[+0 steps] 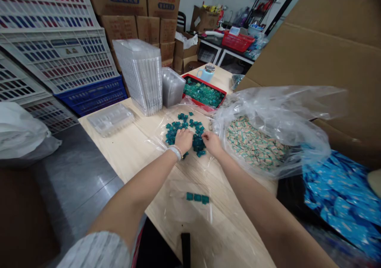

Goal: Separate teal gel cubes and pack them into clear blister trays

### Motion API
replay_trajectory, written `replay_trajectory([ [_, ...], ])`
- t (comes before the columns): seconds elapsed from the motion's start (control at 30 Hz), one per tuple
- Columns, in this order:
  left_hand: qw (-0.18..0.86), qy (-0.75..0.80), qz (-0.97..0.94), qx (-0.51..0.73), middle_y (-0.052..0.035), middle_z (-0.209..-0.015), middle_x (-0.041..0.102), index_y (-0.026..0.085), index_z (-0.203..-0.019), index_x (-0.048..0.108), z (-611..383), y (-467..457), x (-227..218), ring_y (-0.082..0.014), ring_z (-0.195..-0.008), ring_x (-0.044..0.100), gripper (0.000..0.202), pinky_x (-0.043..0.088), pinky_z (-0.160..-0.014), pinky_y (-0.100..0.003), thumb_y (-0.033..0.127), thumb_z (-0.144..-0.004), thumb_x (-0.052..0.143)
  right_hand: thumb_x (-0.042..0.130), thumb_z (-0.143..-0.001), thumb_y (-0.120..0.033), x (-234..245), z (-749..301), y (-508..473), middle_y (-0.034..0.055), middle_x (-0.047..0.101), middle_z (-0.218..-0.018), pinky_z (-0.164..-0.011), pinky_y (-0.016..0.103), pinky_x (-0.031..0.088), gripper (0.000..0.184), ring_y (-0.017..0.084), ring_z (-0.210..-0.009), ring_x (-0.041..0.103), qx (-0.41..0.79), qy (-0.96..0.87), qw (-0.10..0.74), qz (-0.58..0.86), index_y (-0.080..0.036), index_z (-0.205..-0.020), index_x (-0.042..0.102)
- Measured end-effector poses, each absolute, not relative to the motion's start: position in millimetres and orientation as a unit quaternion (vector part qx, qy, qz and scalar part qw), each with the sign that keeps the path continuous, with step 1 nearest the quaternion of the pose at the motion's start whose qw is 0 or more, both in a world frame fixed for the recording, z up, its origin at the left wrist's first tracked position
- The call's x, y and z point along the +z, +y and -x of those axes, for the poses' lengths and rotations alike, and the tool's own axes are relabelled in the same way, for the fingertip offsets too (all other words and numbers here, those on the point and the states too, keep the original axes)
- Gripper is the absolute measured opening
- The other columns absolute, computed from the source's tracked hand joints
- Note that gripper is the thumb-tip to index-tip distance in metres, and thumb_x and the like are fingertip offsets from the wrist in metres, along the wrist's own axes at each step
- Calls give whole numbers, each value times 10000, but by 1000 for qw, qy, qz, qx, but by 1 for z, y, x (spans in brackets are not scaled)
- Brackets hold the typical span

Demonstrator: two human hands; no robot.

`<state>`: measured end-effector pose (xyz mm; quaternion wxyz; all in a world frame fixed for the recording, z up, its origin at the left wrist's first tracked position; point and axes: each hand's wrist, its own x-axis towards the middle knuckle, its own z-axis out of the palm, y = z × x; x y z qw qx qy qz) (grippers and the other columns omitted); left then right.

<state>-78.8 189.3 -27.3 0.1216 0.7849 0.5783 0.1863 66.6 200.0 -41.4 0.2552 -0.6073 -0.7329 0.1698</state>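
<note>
A loose pile of small, glossy teal square pieces (171,135) lies on a clear plastic sheet on the wooden table. My left hand (183,140), with a band at the wrist, reaches into the middle of the pile, fingers curled down and together; what is under them is hidden. At the pile's right edge is my right hand (212,142), its thumb and fingers pinched together; anything between them is too small to make out. Nearer to me, a short row of joined teal pieces (197,197) rests on a clear plastic bag or sheet (174,212).
Right of the pile, a clear bag (256,141) holds many small beige-and-green wrapped pieces. Behind are a red tray (225,95) of teal pieces, a blue mug (206,74) and stacked clear trays (143,77). Blue packets (342,196) lie right; crates (80,58) stand left.
</note>
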Motion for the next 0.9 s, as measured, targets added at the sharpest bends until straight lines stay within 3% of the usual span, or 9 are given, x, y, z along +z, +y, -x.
replay_trajectory([
  [0.1, 167, 560, -776, 240, -84, -964, 605, 158, -926, 597, 88, 179, -25, -211, -957, 504, 200, 353, -866, -362, 195, -752, 505, 425, -673, -99, -40, -78, 183, 39, 571, -740, -681, 303, 439, 202, 151, -707, 536, 189, -722, 289, 599, -156, -730, 610],
  [0.2, 327, 535, -693, 356, -59, -957, 633, 159, -969, 596, 90, 165, -23, -161, -878, 563, 239, 416, -811, -285, 170, -762, 476, 426, -730, -186, -34, -73, 158, 41, 580, -798, -676, 299, 449, 192, 148, -735, 542, 224, -710, 332, 580, -174, -819, 596],
  [0.27, 414, 528, -626, 398, -62, -932, 650, 139, -967, 605, 87, 153, -23, -151, -829, 589, 253, 445, -770, -263, 155, -749, 477, 451, -747, -267, -30, -62, 141, 24, 584, -750, -615, 278, 460, 182, 134, -662, 550, 311, -673, 377, 555, -182, -854, 571],
  [0.4, 435, 537, -596, 410, -72, -938, 655, 129, -942, 625, 81, 125, -23, -160, -838, 595, 266, 452, -782, -274, 137, -717, 485, 547, -667, -325, -26, -44, 116, -16, 555, -612, -505, 245, 446, 148, 111, -526, 527, 463, -563, 422, 538, -190, -726, 536],
  [0.57, 461, 544, -568, 411, -69, -899, 659, 120, -938, 624, 76, 106, -22, -147, -779, 597, 298, 465, -735, -261, 92, -677, 484, 556, -587, -289, -23, -44, 105, -41, 516, -498, -437, 241, 431, 119, 102, -428, 500, 479, -509, 408, 587, -186, -618, 505],
  [0.8, 615, 494, -462, 406, -11, -709, 621, 118, -850, 622, 78, 100, -16, -63, -552, 524, 189, 418, -485, -154, 141, -685, 533, 539, -589, -267, -14, -51, 96, -46, 521, -463, -409, 224, 411, 93, 94, -400, 488, 489, -522, 387, 582, -179, -612, 521],
  [0.9, 624, 499, -447, 403, 0, -675, 599, 108, -776, 617, 78, 99, -13, -44, -512, 493, 189, 410, -470, -145, 46, -634, 510, 527, -616, -245, -18, -53, 94, -52, 511, -473, -421, 216, 393, 62, 94, -427, 483, 454, -564, 379, 577, -185, -627, 532],
])
